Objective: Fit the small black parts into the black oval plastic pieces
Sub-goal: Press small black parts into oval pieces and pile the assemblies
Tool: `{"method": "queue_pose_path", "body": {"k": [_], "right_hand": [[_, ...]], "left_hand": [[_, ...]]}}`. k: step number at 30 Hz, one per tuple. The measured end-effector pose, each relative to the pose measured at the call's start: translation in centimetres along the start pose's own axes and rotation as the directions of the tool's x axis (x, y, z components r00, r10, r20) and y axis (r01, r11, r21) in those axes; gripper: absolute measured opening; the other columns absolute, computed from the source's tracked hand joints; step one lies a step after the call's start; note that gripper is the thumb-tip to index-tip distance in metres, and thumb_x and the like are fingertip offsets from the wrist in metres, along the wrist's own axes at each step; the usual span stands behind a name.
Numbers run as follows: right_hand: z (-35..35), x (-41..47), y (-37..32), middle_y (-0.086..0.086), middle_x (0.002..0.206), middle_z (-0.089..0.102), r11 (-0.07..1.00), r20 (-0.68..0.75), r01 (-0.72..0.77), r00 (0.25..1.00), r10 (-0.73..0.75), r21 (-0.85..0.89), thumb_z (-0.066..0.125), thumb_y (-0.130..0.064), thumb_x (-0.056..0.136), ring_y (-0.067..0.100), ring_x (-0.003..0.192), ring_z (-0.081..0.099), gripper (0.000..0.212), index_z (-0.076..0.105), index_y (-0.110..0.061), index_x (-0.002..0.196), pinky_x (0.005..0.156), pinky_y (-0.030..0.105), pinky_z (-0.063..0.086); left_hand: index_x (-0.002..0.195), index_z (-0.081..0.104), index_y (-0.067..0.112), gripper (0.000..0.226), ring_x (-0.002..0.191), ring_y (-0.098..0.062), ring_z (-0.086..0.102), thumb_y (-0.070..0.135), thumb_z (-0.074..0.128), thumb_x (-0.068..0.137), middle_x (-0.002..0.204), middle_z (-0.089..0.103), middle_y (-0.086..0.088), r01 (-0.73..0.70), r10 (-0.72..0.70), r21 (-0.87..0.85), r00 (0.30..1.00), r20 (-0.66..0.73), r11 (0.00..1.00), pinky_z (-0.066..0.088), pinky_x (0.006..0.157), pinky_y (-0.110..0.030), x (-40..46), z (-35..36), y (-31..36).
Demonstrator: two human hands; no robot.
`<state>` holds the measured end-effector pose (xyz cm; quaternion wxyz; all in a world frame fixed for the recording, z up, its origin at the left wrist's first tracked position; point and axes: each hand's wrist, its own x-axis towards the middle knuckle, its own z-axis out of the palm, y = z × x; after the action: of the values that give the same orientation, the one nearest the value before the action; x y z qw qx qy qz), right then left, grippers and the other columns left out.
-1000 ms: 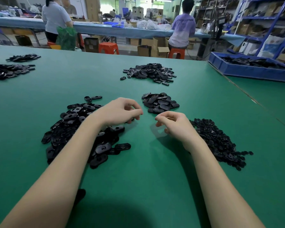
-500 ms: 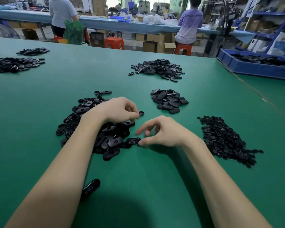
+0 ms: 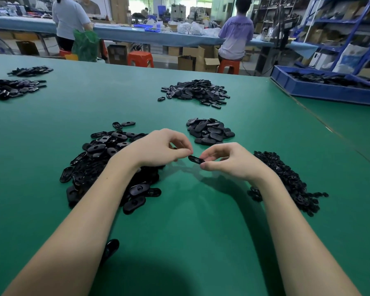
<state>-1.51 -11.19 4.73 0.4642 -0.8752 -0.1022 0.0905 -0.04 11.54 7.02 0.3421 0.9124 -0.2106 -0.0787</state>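
Head-worn camera looks forward and down, close over the green table (image 3: 201,242).

A green table (image 3: 201,242) fills most of the view. At its far right edge sits a blue tray (image 3: 320,92) holding dark items (too small to tell apart). Beyond the table runs a long bench with a blue cover (image 3: 137,36), where two people work with their backs turned: one in a grey shirt (image 3: 69,17), one in a lilac shirt (image 3: 236,37) seated on an orange stool (image 3: 229,66). Another orange stool (image 3: 140,58) stands near cardboard boxes (image 3: 198,58). Blue shelving (image 3: 338,24) lines the right wall.
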Motion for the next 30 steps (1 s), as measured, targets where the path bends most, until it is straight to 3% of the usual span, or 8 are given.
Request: {"method": "queue_pose_path", "body": {"k": [3,7,13,15,17,20,26,30], "right_hand": [[-1.2,-0.3,0.5,-0.01,0.081,0.074,0.998,0.002,-0.065,0.998,0.065,0.009,0.085,-0.023,0.081,0.003,0.071,0.062,0.011,0.079,-0.026,0.09,0.073,0.018,0.047],[-2.4,-1.0,1.3,-0.011,0.074,0.071,0.992,-0.003,-0.117,0.993,0.117,0.048,0.084,-0.022,0.082,-0.005,0.054,0.055,0.01,0.079,-0.022,0.091,0.05,0.004,0.036],[-5.0,-1.8,1.7,-0.015,0.08,0.076,0.947,-0.056,-0.293,0.956,0.289,-0.128,0.079,-0.042,0.082,0.009,0.065,0.052,0.019,0.075,-0.031,0.097,0.059,0.024,0.039],[-6.2,-2.1,2.0,-0.016,0.08,0.076,0.907,-0.128,-0.333,0.942,0.31,-0.257,0.078,-0.039,0.082,0.01,0.074,0.06,0.01,0.078,-0.032,0.088,0.065,0.025,0.044],[-7.0,-2.5,2.2,-0.013,0.083,0.075,0.856,-0.147,-0.363,0.932,0.332,-0.367,0.081,-0.036,0.079,0.01,0.085,0.066,0.004,0.079,-0.032,0.08,0.073,0.026,0.048],[-7.5,-3.0,2.3,-0.018,0.077,0.074,0.811,-0.082,-0.393,0.913,0.399,-0.434,0.086,-0.032,0.074,0.007,0.085,0.066,0.007,0.08,-0.036,0.075,0.077,0.025,0.049],[-7.2,-3.2,2.3,-0.02,0.068,0.072,0.785,-0.013,-0.407,0.891,0.455,-0.467,0.091,-0.029,0.067,0.005,0.075,0.066,0.017,0.08,-0.042,0.071,0.065,0.02,0.049],[-7.2,-3.3,2.4,-0.022,0.073,0.073,0.769,-0.052,-0.419,0.89,0.453,-0.483,0.092,-0.034,0.064,0.004,0.086,0.069,0.017,0.079,-0.043,0.07,0.073,0.023,0.053]], "left_hand": [[0.091,0.071,0.036,0.002,0.077,0.002,0.067,0.035,0.071,0.089,0.093,0.071,0.024,-0.071,0.07,0.027,0.997,0.032,0.997,0.049,0.071,-0.017,0.4,1.5,1.1],[0.085,0.07,0.029,0.007,0.075,0.002,0.067,0.03,0.078,0.085,0.081,0.07,0.022,-0.071,0.072,0.045,0.997,-0.03,0.996,0.048,0.072,-0.013,1.3,3.8,2.0],[0.086,0.07,0.022,0.007,0.076,-0.001,0.073,0.027,0.074,0.088,0.074,0.076,0.011,0.031,-0.061,-0.221,0.99,-0.13,0.975,0.053,0.077,-0.015,2.5,7.2,3.5],[0.091,0.069,0.012,0.008,0.084,-0.012,0.075,0.02,0.071,0.09,0.082,0.078,-0.001,0.132,-0.186,-0.513,0.981,-0.056,0.848,0.057,0.089,-0.027,2.8,8.3,4.3],[0.093,0.067,0.004,0.006,0.088,-0.02,0.076,0.009,0.069,0.093,0.09,0.078,-0.013,0.186,-0.242,-0.779,0.969,0.046,0.598,0.059,0.088,-0.028,3.0,9.1,5.0],[0.098,0.065,0.001,0.006,0.093,-0.025,0.075,0.005,0.068,0.094,0.096,0.076,-0.02,0.199,-0.269,-0.906,0.958,0.1,0.373,0.059,0.085,-0.024,3.0,9.8,5.3],[0.094,0.063,0.002,0.005,0.081,-0.023,0.076,-0.002,0.066,0.093,0.091,0.076,-0.02,0.16,-0.327,-0.94,0.943,0.055,0.303,0.061,0.073,-0.022,2.8,9.5,4.3],[0.097,0.065,0.001,0.005,0.079,-0.018,0.075,0.002,0.067,0.093,0.09,0.077,-0.014,0.159,-0.307,-0.934,0.95,0.057,0.321,0.06,0.071,-0.021,2.9,9.3,3.8]]}}
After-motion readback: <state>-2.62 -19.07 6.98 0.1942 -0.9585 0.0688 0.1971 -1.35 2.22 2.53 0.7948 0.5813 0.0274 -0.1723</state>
